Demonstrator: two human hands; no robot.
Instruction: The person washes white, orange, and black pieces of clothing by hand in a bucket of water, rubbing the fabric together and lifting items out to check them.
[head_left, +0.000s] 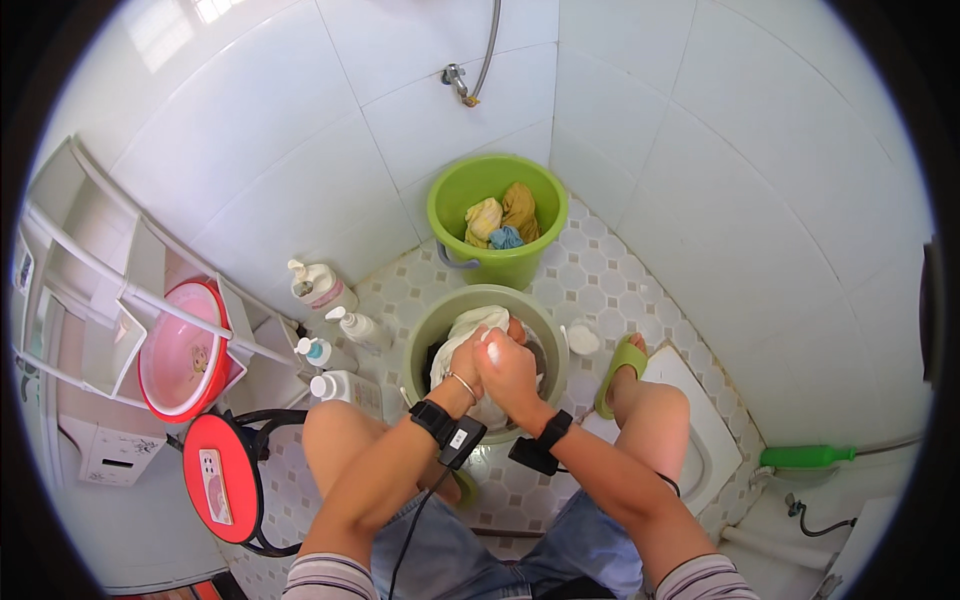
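Note:
Both hands meet over a grey-green plastic bucket that stands on the floor between my knees. A white wet-looking cloth is bunched in my left hand and my right hand, which press against each other. White foam or a fold of cloth shows at the right thumb. Below the hands, the cloth hangs down into the bucket, and dark contents show around it. My fingers are partly hidden by the knuckles and cloth.
Behind stands a green bucket with twisted yellow, brown and blue cloths. Pump bottles and a white capped bottle stand left, near a red stool. A small white tub and squat toilet lie right.

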